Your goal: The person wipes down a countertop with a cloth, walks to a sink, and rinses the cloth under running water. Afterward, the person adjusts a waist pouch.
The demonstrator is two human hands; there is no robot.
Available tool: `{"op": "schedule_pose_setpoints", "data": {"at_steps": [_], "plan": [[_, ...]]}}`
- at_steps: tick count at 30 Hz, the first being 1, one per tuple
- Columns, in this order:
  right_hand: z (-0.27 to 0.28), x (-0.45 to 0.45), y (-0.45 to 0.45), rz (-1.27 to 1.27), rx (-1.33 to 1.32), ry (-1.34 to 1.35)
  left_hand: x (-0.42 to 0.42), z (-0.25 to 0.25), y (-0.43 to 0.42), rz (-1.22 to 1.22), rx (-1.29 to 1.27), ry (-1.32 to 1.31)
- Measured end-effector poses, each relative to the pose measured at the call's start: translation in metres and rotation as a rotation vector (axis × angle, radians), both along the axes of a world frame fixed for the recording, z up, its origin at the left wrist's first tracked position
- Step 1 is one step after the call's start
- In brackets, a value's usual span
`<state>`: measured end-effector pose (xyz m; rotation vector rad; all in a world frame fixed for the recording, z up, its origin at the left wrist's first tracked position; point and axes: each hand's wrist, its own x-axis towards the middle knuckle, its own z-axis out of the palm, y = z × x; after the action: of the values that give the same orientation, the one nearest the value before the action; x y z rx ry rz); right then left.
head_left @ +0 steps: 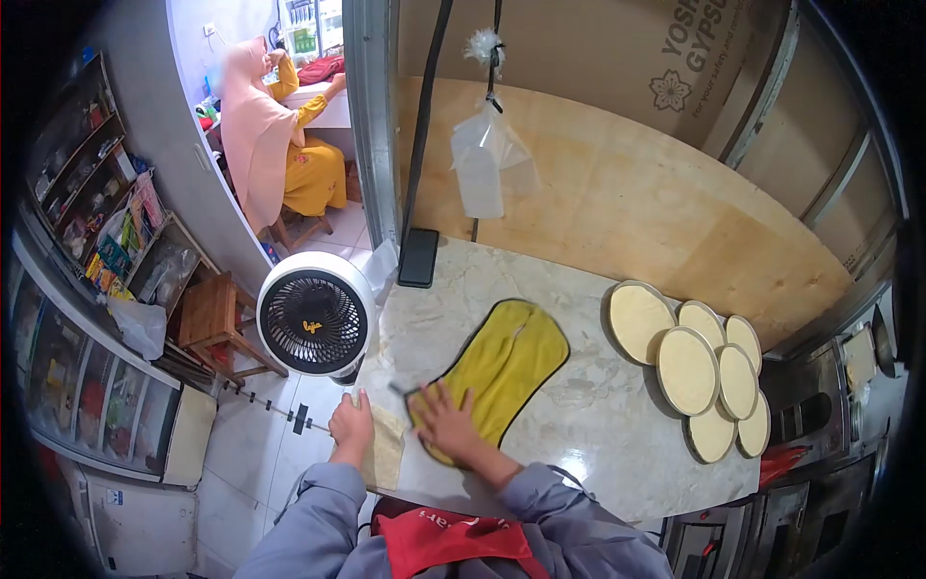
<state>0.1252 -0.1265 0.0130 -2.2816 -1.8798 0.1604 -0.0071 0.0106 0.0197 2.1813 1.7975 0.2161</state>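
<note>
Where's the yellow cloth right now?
In the head view, the yellow cloth lies mid-picture on the tabletop, lower end under the right hand, with the white fan to its left and round discs to its right.

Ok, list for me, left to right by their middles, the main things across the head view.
Stool → fan → left hand → phone → cloth → pale discs.

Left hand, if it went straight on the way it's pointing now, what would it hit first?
The left hand would probably meet the white fan ahead, though one view leaves depth unclear, so it might pass below.
</note>
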Motion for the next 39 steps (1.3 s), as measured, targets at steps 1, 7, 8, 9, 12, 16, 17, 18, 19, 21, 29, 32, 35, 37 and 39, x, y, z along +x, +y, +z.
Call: {"op": "schedule_pose_setpoints", "data": {"at_steps": [1,7,8,9,12,16,17,18,19,21,29,32,35,37,39], "plan": [[0.001,-0.012,-0.009,0.100,-0.045,0.007,0.000,0.001,0.001,0.001,-0.004,0.005],[0.001,0.000,-0.049,0.322,0.208,0.363,-0.001,-0.002,0.002,-0.015,-0.008,0.001],[0.029,0.020,-0.049,0.214,0.297,0.384,-0.001,-0.002,0.002,-0.013,-0.011,0.002],[0.027,0.042,-0.048,0.042,0.258,0.296,-0.001,-0.001,0.002,-0.012,-0.012,-0.004],[-0.005,0.095,-0.037,-0.403,0.132,-0.032,0.000,0.001,0.000,-0.010,-0.012,-0.013],[-0.003,0.131,-0.011,-0.439,0.020,-0.040,-0.001,-0.001,0.000,-0.009,0.002,-0.023],[-0.003,0.142,-0.009,-0.448,0.026,-0.016,-0.001,-0.002,0.001,-0.013,0.007,-0.024],[-0.004,0.148,-0.011,-0.456,0.030,0.009,-0.002,-0.004,0.000,-0.014,0.012,-0.018],[-0.005,0.155,-0.016,-0.460,0.036,0.010,-0.001,-0.003,0.001,-0.016,0.020,-0.013],[-0.007,0.169,-0.036,-0.566,0.027,0.006,-0.001,-0.003,0.001,-0.009,0.015,-0.003],[-0.007,0.159,-0.147,-0.794,0.041,0.025,-0.001,-0.003,0.001,-0.002,-0.009,-0.021],[-0.012,0.122,-0.180,-0.924,0.057,0.031,-0.001,-0.005,0.002,0.001,-0.018,-0.007],[-0.012,0.075,-0.198,-0.993,0.042,0.068,0.000,-0.004,0.002,0.007,-0.022,-0.012],[-0.010,0.041,-0.199,-0.987,0.028,0.107,-0.001,-0.004,0.002,0.006,-0.032,-0.001],[0.002,0.020,-0.195,-0.982,0.018,0.149,-0.001,-0.004,0.002,0.001,-0.021,-0.009]]}}
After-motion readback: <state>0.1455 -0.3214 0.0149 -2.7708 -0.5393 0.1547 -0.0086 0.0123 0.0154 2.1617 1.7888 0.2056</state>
